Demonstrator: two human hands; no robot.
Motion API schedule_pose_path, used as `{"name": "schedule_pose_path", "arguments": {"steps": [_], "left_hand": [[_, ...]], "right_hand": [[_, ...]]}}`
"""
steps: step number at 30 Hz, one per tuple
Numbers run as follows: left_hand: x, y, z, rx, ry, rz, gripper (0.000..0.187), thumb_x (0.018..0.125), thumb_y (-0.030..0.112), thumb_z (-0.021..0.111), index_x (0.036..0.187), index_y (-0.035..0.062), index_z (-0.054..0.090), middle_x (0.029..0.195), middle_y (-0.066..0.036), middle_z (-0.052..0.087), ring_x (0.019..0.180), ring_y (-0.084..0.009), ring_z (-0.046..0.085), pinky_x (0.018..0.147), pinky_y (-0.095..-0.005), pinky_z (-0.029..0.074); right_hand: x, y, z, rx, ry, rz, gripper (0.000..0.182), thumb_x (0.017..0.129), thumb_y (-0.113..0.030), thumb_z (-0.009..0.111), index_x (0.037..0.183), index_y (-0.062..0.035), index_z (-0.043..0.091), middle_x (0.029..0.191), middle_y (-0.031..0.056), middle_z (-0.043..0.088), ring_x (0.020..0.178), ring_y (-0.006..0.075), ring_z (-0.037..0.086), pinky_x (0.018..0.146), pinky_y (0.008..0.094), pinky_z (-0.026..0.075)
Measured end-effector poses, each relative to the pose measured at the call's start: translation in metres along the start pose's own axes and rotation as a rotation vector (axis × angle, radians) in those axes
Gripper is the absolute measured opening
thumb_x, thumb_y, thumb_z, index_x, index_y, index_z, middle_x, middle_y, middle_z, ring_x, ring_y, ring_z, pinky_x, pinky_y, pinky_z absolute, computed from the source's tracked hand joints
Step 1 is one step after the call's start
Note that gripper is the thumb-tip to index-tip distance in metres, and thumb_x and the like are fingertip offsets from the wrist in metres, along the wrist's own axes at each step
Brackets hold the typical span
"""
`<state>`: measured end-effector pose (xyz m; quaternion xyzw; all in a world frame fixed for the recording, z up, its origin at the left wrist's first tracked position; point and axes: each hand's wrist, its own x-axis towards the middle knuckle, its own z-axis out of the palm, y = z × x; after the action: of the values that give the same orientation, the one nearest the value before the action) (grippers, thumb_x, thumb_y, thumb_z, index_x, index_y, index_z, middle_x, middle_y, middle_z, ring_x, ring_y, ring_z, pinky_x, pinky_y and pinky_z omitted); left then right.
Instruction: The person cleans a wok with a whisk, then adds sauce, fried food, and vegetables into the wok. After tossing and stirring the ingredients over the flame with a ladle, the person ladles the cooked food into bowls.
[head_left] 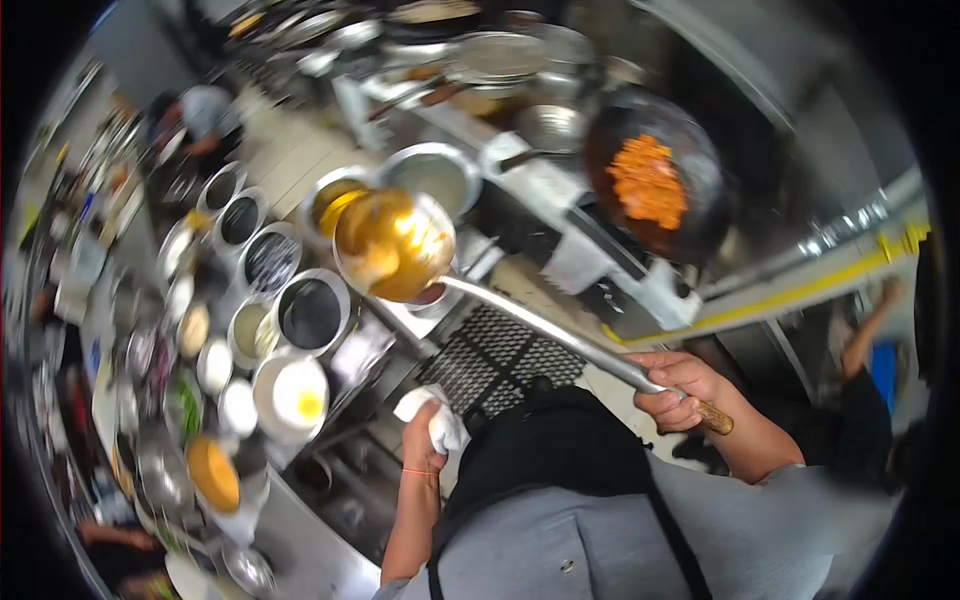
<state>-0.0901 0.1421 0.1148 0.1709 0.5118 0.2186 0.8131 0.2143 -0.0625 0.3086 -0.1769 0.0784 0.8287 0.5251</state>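
Note:
My right hand [680, 391] is wrapped round the wooden-ended handle of a large metal ladle [395, 245]. The ladle's bowl, with golden liquid in it, is over the edge of a pot of golden liquid [332, 200]. In my left hand [424, 436] is a bunched white cloth [445, 428], held near my apron. To the right of the ladle, a dark wok [704, 180] holds orange food pieces [648, 182].
Round containers, among them one of dark liquid [312, 312] and a white one with something yellow [291, 392], crowd the left counter. Pans [495, 58] sit at the top. A person [205, 115] is at upper left; another person's arm [866, 330] shows at right.

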Motion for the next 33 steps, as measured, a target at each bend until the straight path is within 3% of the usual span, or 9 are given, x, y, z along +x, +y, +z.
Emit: {"name": "schedule_pose_path", "arguments": {"steps": [6, 8, 9, 11, 15, 18, 22, 29, 33], "left_hand": [[0.05, -0.011, 0.201, 0.192, -0.473, -0.3, 0.042, 0.079, 0.023, 0.051, 0.116, 0.0032, 0.053, 0.098, -0.013, 0.062, 0.089, -0.0265, 0.063, 0.077, -0.04, 0.053], [0.071, -0.012, 0.272, 0.244, -0.559, -0.372, 0.038, 0.08, 0.026, 0.048, 0.111, 0.0034, 0.054, 0.097, -0.012, 0.063, 0.088, -0.0283, 0.063, 0.077, -0.0417, 0.053], [0.087, -0.015, 0.303, 0.281, -0.63, -0.41, 0.037, 0.081, 0.027, 0.047, 0.108, 0.0036, 0.055, 0.096, -0.012, 0.063, 0.088, -0.0292, 0.063, 0.078, -0.0428, 0.052], [0.118, -0.023, 0.362, 0.384, -0.638, -0.463, 0.033, 0.083, 0.03, 0.046, 0.103, 0.0061, 0.057, 0.093, -0.011, 0.064, 0.086, -0.0276, 0.064, 0.076, -0.0473, 0.051], [0.164, -0.062, 0.442, 0.521, -0.658, -0.581, 0.02, 0.087, 0.018, 0.048, 0.094, 0.0037, 0.059, 0.088, -0.011, 0.064, 0.078, -0.0253, 0.065, 0.071, -0.0406, 0.053], [0.146, -0.09, 0.483, 0.635, -0.613, -0.404, 0.015, 0.084, 0.004, 0.049, 0.096, 0.0007, 0.058, 0.086, -0.011, 0.062, 0.075, -0.0236, 0.065, 0.068, -0.038, 0.055], [0.197, -0.11, 0.551, 0.546, -0.68, -0.58, 0.02, 0.095, 0.018, 0.041, 0.092, 0.0044, 0.055, 0.081, -0.01, 0.064, 0.07, -0.0253, 0.065, 0.065, -0.0424, 0.056], [0.237, -0.098, 0.618, 0.619, -0.765, -0.705, 0.022, 0.095, 0.022, 0.04, 0.091, 0.0067, 0.055, 0.078, -0.008, 0.064, 0.067, -0.022, 0.064, 0.064, -0.0405, 0.055], [0.254, -0.114, 0.558, 0.739, -0.645, -0.484, 0.029, 0.092, 0.024, 0.046, 0.1, -0.0012, 0.058, 0.087, -0.011, 0.066, 0.075, -0.0257, 0.066, 0.068, -0.0371, 0.055]], "right_hand": [[-0.094, -0.058, -0.005, -0.089, 0.271, -0.56, 0.054, 0.092, -0.01, 0.046, 0.143, -0.016, 0.031, 0.066, 0.0043, 0.043, 0.034, 0.0084, 0.035, 0.027, 0.0231, 0.028], [-0.103, -0.091, -0.011, -0.761, 0.983, -0.687, 0.059, 0.086, -0.002, 0.051, 0.141, -0.0143, 0.037, 0.078, 0.0107, 0.058, 0.04, 0.013, 0.042, 0.037, 0.0264, 0.039], [-0.11, -0.109, -0.035, -0.739, 0.989, -0.687, 0.059, 0.086, -0.002, 0.051, 0.141, -0.0143, 0.037, 0.078, 0.0107, 0.058, 0.04, 0.013, 0.042, 0.037, 0.0264, 0.039], [-0.12, -0.15, -0.095, -1.554, 1.405, -0.923, 0.063, 0.08, 0.003, 0.055, 0.139, -0.0113, 0.04, 0.104, 0.0141, 0.064, 0.052, 0.0134, 0.048, 0.054, 0.0256, 0.046], [-0.137, -0.2, -0.098, -1.412, 1.578, -0.572, 0.065, 0.078, 0.0, 0.06, 0.139, -0.0148, 0.04, 0.117, 0.0167, 0.061, 0.068, 0.0189, 0.062, 0.069, 0.0289, 0.049], [-0.142, -0.223, -0.108, -1.201, 1.512, -0.688, 0.065, 0.079, 0.001, 0.061, 0.138, -0.0151, 0.041, 0.12, 0.0183, 0.059, 0.088, 0.0266, 0.066, 0.08, 0.029, 0.048], [-0.161, -0.242, -0.122, -1.385, 1.402, -0.861, 0.061, 0.08, 0.0, 0.061, 0.137, -0.0112, 0.042, 0.128, 0.0187, 0.054, 0.112, 0.0298, 0.058, 0.094, 0.0299, 0.043], [-0.162, -0.303, -0.092, -1.547, 1.708, -0.15, 0.058, 0.082, -0.009, 0.056, 0.137, -0.0125, 0.04, 0.12, 0.0202, 0.057, 0.098, 0.0382, 0.059, 0.089, 0.043, 0.047], [-0.137, -0.336, -0.119, -1.525, 1.907, -0.236, 0.062, 0.081, -0.009, 0.056, 0.14, -0.0164, 0.037, 0.105, 0.0242, 0.061, 0.092, 0.0385, 0.06, 0.082, 0.0477, 0.046]]}}
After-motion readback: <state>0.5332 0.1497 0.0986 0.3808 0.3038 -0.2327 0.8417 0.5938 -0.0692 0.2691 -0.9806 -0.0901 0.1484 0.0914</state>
